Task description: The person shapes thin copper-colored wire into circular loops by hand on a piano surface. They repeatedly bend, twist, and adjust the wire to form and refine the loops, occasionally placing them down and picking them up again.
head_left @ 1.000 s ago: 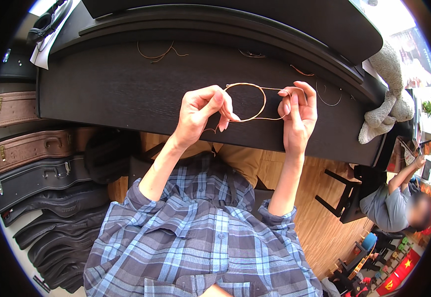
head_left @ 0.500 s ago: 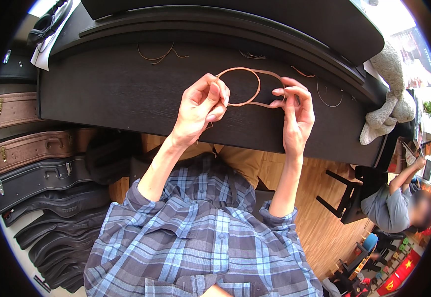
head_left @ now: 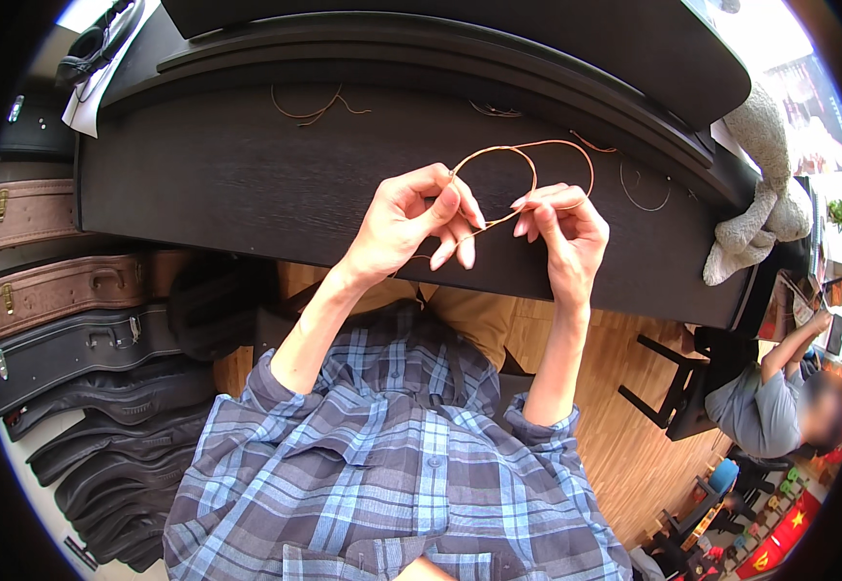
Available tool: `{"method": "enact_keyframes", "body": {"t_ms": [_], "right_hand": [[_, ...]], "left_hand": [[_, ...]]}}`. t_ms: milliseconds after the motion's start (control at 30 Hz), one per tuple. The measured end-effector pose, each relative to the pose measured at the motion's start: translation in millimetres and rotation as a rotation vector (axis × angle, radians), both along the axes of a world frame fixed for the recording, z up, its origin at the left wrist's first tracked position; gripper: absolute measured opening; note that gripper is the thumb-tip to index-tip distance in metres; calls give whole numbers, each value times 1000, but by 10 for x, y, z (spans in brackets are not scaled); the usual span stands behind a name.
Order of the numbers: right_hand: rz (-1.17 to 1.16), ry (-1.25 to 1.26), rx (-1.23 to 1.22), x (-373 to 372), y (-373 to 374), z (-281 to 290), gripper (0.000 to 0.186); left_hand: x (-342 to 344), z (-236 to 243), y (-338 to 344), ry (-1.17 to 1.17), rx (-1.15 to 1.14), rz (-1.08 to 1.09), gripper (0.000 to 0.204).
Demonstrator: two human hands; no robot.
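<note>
I hold a thin copper-coloured wire string (head_left: 527, 165) coiled into a loop above the closed dark wooden piano lid (head_left: 247, 184). My left hand (head_left: 411, 218) pinches the near side of the loop between thumb and forefinger, fingers closed on the wire. My right hand (head_left: 561, 228) does the same just beside it, fingertips together on the strand where the two turns cross. The loop arcs up and away from both hands, clear of the lid.

To do this well, I judge the crossing point must stay pinned under the right fingertips while the left feeds the coil round; springy wire like this will likely snap open if either pinch slackens. Keeping the turns the same size and laid flat against each other should stop a kink.

Edges and room: the front edge of the lid runs just under my wrists, and the raised dark back ledge (head_left: 421, 48) stands well beyond the loop. More loose wire strands (head_left: 310, 107) lie on the lid to the far left and far right, apart from my hands. A grey plush toy (head_left: 760, 194) slumps at the right end. Brown and black instrument cases (head_left: 63, 290) are stacked on my left. A seated person in a grey top (head_left: 769, 407) is well off to my right. Open space above the lid is ample.
</note>
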State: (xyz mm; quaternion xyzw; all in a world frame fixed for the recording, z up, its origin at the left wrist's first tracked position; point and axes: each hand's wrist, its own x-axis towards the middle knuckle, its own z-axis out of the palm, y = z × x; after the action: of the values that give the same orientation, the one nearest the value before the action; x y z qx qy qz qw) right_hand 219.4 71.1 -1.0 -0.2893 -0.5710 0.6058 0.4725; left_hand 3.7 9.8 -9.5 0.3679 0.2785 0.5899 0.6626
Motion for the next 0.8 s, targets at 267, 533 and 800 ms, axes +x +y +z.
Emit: {"method": "enact_keyframes", "body": {"t_ms": [267,533,800], "right_hand": [[-107,30,39,3,7,-65,25],[-100,59,-1,43,11,-63,19],[-140,191,-67,54,22,-56,16]], "left_hand": [[48,46,-24,180,89,65,23],[-62,133,-38,255,82,24,17],[-113,124,-50,187,39,39,18]]}}
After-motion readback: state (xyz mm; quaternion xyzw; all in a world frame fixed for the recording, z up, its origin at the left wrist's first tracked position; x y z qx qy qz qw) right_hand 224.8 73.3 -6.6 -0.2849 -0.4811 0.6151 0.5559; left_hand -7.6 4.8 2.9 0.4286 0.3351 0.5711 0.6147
